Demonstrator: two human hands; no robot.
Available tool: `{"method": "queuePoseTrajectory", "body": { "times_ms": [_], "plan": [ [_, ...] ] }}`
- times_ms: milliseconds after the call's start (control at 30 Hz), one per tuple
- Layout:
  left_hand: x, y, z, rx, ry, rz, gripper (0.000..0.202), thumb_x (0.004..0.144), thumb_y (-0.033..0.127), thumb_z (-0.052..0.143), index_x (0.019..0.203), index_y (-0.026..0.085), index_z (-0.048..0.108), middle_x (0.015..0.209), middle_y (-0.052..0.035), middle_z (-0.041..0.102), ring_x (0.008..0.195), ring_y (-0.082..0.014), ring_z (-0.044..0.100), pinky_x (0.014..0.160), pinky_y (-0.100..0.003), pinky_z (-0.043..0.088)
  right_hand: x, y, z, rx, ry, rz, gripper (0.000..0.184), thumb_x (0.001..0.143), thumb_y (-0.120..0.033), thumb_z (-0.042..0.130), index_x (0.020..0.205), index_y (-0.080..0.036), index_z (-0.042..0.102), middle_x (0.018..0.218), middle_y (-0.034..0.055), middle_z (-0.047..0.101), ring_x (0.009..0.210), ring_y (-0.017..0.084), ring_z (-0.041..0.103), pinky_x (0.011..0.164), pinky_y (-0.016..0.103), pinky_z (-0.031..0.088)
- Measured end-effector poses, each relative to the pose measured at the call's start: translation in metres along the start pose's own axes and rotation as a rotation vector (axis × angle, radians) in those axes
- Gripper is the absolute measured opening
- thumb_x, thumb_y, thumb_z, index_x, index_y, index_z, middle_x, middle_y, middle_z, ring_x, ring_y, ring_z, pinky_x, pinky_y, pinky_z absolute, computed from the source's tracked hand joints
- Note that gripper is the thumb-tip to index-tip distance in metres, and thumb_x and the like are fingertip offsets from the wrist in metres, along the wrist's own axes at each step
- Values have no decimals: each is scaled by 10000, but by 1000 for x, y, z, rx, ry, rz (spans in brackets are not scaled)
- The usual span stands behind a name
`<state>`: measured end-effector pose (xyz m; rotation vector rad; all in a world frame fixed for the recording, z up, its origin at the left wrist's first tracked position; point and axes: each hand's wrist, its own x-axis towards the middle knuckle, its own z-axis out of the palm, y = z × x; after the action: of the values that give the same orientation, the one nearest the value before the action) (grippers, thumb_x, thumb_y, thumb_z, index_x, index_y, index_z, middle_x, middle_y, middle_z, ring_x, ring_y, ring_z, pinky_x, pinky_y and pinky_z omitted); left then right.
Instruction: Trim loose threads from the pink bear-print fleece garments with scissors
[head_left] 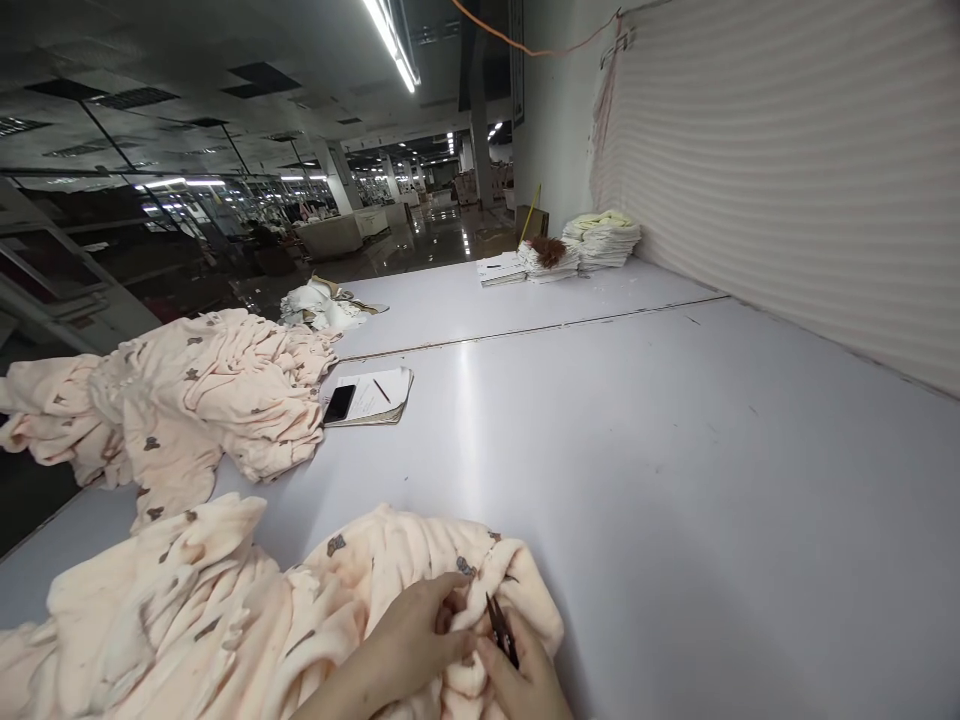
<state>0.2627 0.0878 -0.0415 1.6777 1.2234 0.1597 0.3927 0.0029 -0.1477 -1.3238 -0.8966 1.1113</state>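
Left hand (409,632), curled inward, pinches a fold of rumpled, dark-spotted peach cloth (401,550), near left on the bench (660,500); right hand (525,672) grips what look like small scissors (502,634)

notebook (398,388) on pale table (637,450); black phone (340,403) and dark red pen (382,391) lie on its page. far end: white stack (604,251), yellowish on top; beside it, lower pile (561,269) bearing reddish-brown bristly tuft (549,250). orange cord (510,41) above. ceiling tube lamp (391,40) lit.
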Motion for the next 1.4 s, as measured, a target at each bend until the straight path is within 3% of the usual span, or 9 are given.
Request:
{"method": "queuePoseTrajectory", "body": {
  "times_ms": [100, 233, 400, 633, 933, 1033, 1200, 1300, 1400],
  "plan": [
    [-9, 0, 4, -394, -46, -116, 184, 622, 152, 614, 790, 202, 670, 652, 33, 566, 573, -142, 500, 543, -232, 366, 2, -24, -19, -133, 53, 45, 269, 861, -464, 535, 933, -216, 612, 903, 32, 700, 884, 206, 644, 795, 273, 488],
    [-24, 2, 9, -649, -79, -234, 174, 627, 122, 484, 736, 166, 611, 582, 33, 519, 498, -99, 465, 488, -186, 338, 5, -52, -37, -197, -20, 46, 203, 924, -403, 453, 984, -240, 559, 951, 15, 684, 907, 182, 634, 792, 251, 477],
    [-50, -9, 11, -1026, -70, -288, 207, 649, 152, 486, 801, 114, 621, 538, 24, 491, 425, -48, 337, 421, -145, 203, -6, -71, -36, -239, -81, -50, 134, 914, -315, 484, 925, -231, 587, 893, 7, 674, 850, 172, 638, 766, 248, 498],
    [-66, -15, 17, -1260, -38, -330, 101, 690, 180, 595, 771, 122, 607, 470, 56, 443, 371, -8, 217, 397, -136, 132, -38, -76, -33, -445, -119, -311, 240, 821, -216, 600, 1048, -245, 675, 1130, 64, 679, 1071, 235, 616, 922, 326, 499],
    [-82, -18, 31, -1363, -100, -333, 132, 658, 184, 607, 782, 141, 601, 447, 73, 423, 341, 0, 249, 376, -117, 118, -50, -77, -22, -394, -36, -371, 164, 833, -241, 600, 939, -245, 725, 1024, 55, 727, 996, 226, 660, 900, 326, 523],
    [-81, -15, 53, -1408, -194, -314, 152, 618, 170, 641, 756, 125, 597, 510, 37, 488, 389, -18, 370, 368, -105, 127, -62, -80, -34, -312, 46, -358, 170, 858, -284, 571, 888, -234, 730, 970, 70, 735, 946, 224, 674, 858, 311, 543],
    [-82, 4, 104, -1388, -395, -249, 164, 621, 218, 645, 758, 134, 615, 526, 17, 516, 376, -25, 354, 373, -129, 186, -105, -74, -72, -244, 231, -295, 270, 829, -462, 589, 864, -227, 718, 987, 96, 722, 941, 249, 675, 822, 305, 560],
    [-93, 17, 116, -1131, -455, -163, 188, 635, 296, 625, 772, 168, 627, 591, -16, 574, 478, -96, 470, 457, -186, 318, -140, -69, -95, -230, 399, -290, 351, 793, -541, 597, 928, -230, 687, 1006, 108, 712, 927, 264, 678, 778, 311, 571],
    [-110, 28, 104, -670, -466, -58, 182, 598, 232, 655, 778, 222, 641, 589, 23, 569, 522, -130, 467, 525, -227, 337, -165, -76, -107, -262, 503, -244, 385, 794, -456, 617, 1109, -236, 591, 977, 90, 718, 850, 236, 695, 713, 279, 576]
  ]
}}
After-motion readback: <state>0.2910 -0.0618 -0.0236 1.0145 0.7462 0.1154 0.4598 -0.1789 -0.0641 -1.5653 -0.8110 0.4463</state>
